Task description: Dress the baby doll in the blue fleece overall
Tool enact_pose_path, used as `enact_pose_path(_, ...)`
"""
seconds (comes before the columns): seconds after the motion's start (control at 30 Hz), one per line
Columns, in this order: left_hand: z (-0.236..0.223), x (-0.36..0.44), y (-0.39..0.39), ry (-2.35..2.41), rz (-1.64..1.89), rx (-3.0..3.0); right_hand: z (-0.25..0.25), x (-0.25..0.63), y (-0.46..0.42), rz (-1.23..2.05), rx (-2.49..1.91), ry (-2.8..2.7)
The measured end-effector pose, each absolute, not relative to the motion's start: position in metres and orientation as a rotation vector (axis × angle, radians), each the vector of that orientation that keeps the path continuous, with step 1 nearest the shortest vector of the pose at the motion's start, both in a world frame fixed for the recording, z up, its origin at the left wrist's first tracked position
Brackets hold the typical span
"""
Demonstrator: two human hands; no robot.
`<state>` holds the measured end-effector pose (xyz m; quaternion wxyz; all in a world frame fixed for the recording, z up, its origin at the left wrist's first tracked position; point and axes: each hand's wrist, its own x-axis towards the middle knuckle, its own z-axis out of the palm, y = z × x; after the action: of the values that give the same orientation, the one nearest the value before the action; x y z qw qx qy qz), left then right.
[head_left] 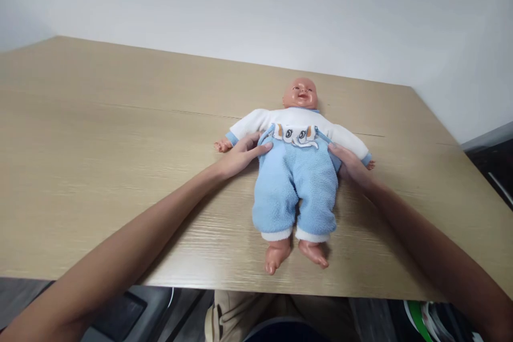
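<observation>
A baby doll (302, 95) lies face up on the table, its head toward the wall and its bare feet toward me. It wears a white long-sleeved top (264, 117) with blue cuffs and light blue fleece pants (276, 187) with a white elephant on the front. My left hand (241, 155) grips the pants' waist at the left of the picture, thumb on top and fingers partly hidden at the edge. On the opposite side, my right hand (351, 164) holds the waist likewise, its fingers mostly hidden beneath.
The wooden table (100, 171) reaches back to a pale wall (256, 5). A dark object (491, 165) stands beyond the right edge. Below the front edge are my legs (240, 312), a grey and black item (128, 312) at left and a green and white one (419, 320) at right.
</observation>
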<state>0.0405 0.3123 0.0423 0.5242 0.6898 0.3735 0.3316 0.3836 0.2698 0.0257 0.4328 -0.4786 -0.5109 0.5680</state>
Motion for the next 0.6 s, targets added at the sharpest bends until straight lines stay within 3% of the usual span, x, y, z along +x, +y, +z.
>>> enact_pose_path(0.2, 0.043, 0.011, 0.321, 0.696, 0.565, 1.866, 0.031, 0.422, 0.258, 1.514, -1.148, -1.489)
enact_pose_path(0.6, 0.023, 0.044, 0.305, 0.832, 0.822, 1.313, 0.038, 0.377, 0.244, 1.489, -1.241, -1.230)
